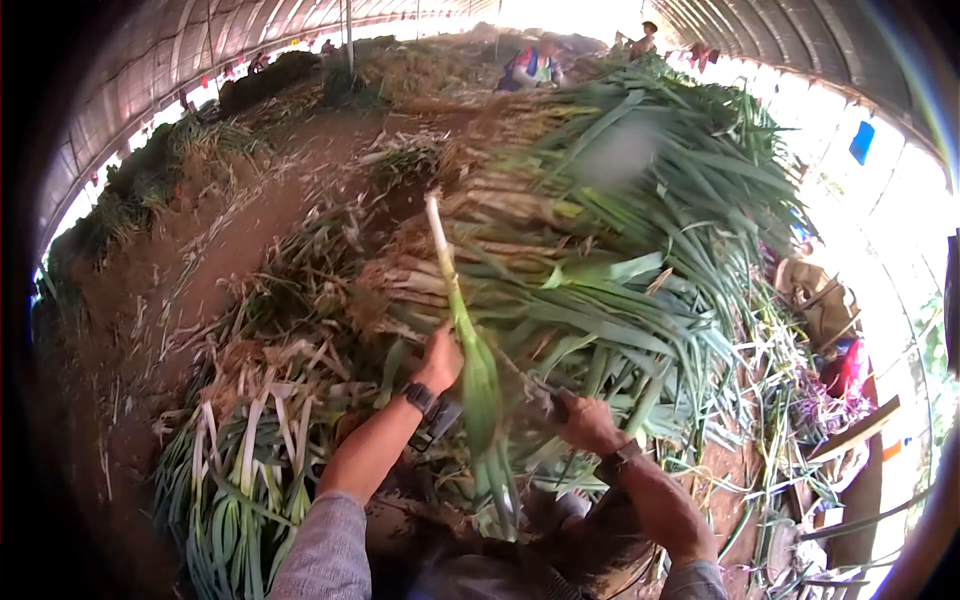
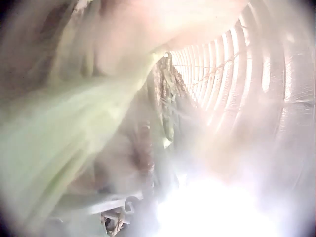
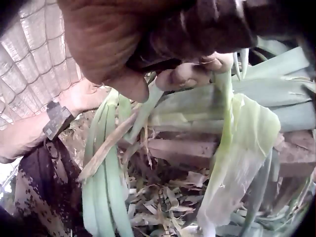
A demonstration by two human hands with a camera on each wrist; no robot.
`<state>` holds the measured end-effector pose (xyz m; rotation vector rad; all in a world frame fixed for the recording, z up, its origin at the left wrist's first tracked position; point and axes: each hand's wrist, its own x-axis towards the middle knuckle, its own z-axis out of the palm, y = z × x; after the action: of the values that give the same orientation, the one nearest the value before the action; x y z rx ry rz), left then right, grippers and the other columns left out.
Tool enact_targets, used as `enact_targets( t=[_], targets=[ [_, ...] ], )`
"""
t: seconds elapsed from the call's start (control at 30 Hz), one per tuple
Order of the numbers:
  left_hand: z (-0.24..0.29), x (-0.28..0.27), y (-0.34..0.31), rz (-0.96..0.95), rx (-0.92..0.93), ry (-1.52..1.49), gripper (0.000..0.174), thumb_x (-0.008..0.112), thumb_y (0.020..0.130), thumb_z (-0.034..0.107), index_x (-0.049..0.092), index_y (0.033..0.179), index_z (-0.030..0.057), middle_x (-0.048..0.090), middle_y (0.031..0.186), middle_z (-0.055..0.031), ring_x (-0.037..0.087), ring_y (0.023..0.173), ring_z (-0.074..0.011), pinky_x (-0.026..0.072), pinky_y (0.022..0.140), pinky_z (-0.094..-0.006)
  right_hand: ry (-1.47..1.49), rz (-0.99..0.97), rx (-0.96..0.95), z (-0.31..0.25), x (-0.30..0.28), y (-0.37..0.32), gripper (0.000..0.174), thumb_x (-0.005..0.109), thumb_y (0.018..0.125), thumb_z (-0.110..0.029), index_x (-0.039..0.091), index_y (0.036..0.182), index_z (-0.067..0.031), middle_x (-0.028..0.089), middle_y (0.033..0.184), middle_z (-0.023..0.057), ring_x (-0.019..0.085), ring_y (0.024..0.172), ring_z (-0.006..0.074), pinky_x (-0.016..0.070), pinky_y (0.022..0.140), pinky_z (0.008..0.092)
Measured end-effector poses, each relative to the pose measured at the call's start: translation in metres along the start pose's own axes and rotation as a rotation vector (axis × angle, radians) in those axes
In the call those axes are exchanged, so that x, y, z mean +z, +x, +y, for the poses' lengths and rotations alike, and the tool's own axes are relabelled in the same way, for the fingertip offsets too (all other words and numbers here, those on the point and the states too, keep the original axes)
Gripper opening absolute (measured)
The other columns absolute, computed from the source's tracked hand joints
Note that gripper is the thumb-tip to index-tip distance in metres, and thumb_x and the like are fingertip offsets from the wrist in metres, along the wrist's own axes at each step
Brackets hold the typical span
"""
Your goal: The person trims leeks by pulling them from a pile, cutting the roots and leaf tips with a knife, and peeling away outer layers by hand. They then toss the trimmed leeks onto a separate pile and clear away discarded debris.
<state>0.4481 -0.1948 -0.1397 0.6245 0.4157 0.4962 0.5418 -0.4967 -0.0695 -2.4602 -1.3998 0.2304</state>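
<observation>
My left hand point(image 1: 440, 360) grips a leek point(image 1: 481, 385) around its middle. The leek stands nearly upright, white root end up and green leaves hanging toward my lap. In the left wrist view its blurred pale-green leaves point(image 2: 64, 133) cross below the fingers. My right hand point(image 1: 592, 424) is just right of the leek, fingers curled round a dark-handled tool point(image 3: 222, 22); its working end is unclear. From the right fingertips point(image 3: 186, 76) hangs a torn, pale leaf sheath point(image 3: 242, 148). The watch point(image 3: 58, 120) on the left wrist shows beyond the leek leaves.
A large heap of leeks point(image 1: 640, 310) lies ahead and to the right, roots leftward. Another bunch of leeks point(image 1: 250, 450) lies at left on the soil. Leaf scraps point(image 3: 168, 197) litter the ground. Two people point(image 1: 535, 68) are farther back in the plastic tunnel. A wooden board point(image 1: 855, 430) is at right.
</observation>
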Motion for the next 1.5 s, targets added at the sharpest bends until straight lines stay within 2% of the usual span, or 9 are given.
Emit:
enact_targets(
  t=[0.27,0.53,0.63,0.77,1.03,1.13,1.27,1.37,1.5],
  targets=[
    [-0.061,-0.019,-0.034,0.215,-0.081,0.112,0.018,0.058,0.093,0.016,0.061,0.104,0.0018,0.061,0.091,-0.0072,0.057,0.083,-0.021,0.0477,0.076,-0.0387,0.054,-0.106,0.001,0.011,0.014,0.006,0.034,0.065,0.082,-0.036,0.065,0.103,-0.0089,0.067,0.086,0.0219,0.064,0.084,0.0412,0.0498,0.075,0.0508],
    [-0.087,-0.042,-0.051,0.324,-0.158,0.682,0.046,0.061,0.094,0.042,0.061,0.123,0.0065,0.058,0.123,-0.0029,0.05,0.111,-0.0183,0.0377,0.097,-0.042,0.049,-0.194,0.027,-0.004,0.009,0.001,0.032,0.059,0.087,-0.034,0.066,0.107,-0.0099,0.067,0.086,0.0236,0.063,0.085,0.0441,0.0484,0.075,0.0537],
    [-0.093,-0.037,-0.058,0.263,0.053,0.582,0.037,0.056,0.096,0.038,0.066,0.109,0.0048,0.065,0.096,-0.0051,0.059,0.08,-0.0146,0.0488,0.071,-0.0349,0.026,-0.142,-0.027,0.012,0.035,0.009,0.031,0.06,0.085,-0.031,0.066,0.107,-0.0095,0.067,0.084,0.0227,0.063,0.082,0.0436,0.049,0.074,0.0537],
    [-0.079,-0.013,-0.075,0.306,-0.142,0.507,0.04,0.051,0.098,0.04,0.062,0.114,0.0062,0.066,0.099,-0.0072,0.064,0.082,-0.0191,0.0534,0.069,-0.0367,-0.027,-0.102,-0.037,0.015,0.047,0.02,0.029,0.061,0.082,-0.026,0.066,0.105,-0.009,0.067,0.085,0.0221,0.064,0.082,0.043,0.0495,0.074,0.0536],
    [-0.083,-0.028,-0.072,0.149,-0.257,0.484,0.041,0.042,0.102,0.036,0.044,0.136,0.0116,0.057,0.121,-0.0094,0.06,0.103,-0.0236,0.0555,0.079,-0.0456,0.014,-0.134,-0.055,-0.019,0.041,0.063,0.035,0.063,0.079,-0.027,0.066,0.107,-0.0083,0.067,0.09,0.0228,0.064,0.088,0.0422,0.0506,0.079,0.0514],
    [-0.174,-0.158,-0.006,-0.063,0.003,0.661,0.039,0.041,0.103,0.037,0.043,0.136,0.0154,0.057,0.12,-0.0073,0.059,0.104,-0.022,0.0547,0.08,-0.0467,0.12,-0.162,-0.029,-0.041,0.028,0.083,0.037,0.062,0.079,-0.029,0.065,0.11,-0.0084,0.067,0.094,0.0229,0.064,0.092,0.0414,0.0506,0.081,0.0504],
    [-0.115,-0.073,-0.051,0.091,-0.23,0.42,0.04,0.042,0.103,0.039,0.043,0.135,0.015,0.056,0.121,-0.0077,0.059,0.102,-0.0217,0.0542,0.079,-0.0457,0.091,-0.131,-0.053,-0.044,0.043,0.111,0.039,0.063,0.081,-0.033,0.065,0.11,-0.0063,0.068,0.097,0.0225,0.064,0.092,0.0415,0.0508,0.081,0.0498],
    [-0.158,-0.127,-0.034,0.006,0.104,0.597,0.047,0.05,0.092,0.02,0.049,0.134,-0.0004,0.052,0.131,-0.0164,0.05,0.119,-0.029,0.0408,0.099,-0.0422,0.221,-0.086,-0.028,-0.057,0.031,0.112,0.036,0.066,0.079,-0.032,0.066,0.105,-0.0063,0.068,0.091,0.0215,0.065,0.088,0.0419,0.0514,0.078,0.0494],
    [-0.112,-0.074,-0.054,0.069,-0.041,0.576,0.045,0.046,0.1,0.047,0.053,0.124,0.0086,0.06,0.111,-0.0074,0.059,0.096,-0.0216,0.0525,0.074,-0.0419,0.061,-0.088,-0.119,-0.032,0.014,0.079,0.038,0.059,0.09,-0.041,0.063,0.117,-0.0141,0.067,0.081,0.0226,0.066,0.078,0.0428,0.0521,0.069,0.0529]
  ],
)
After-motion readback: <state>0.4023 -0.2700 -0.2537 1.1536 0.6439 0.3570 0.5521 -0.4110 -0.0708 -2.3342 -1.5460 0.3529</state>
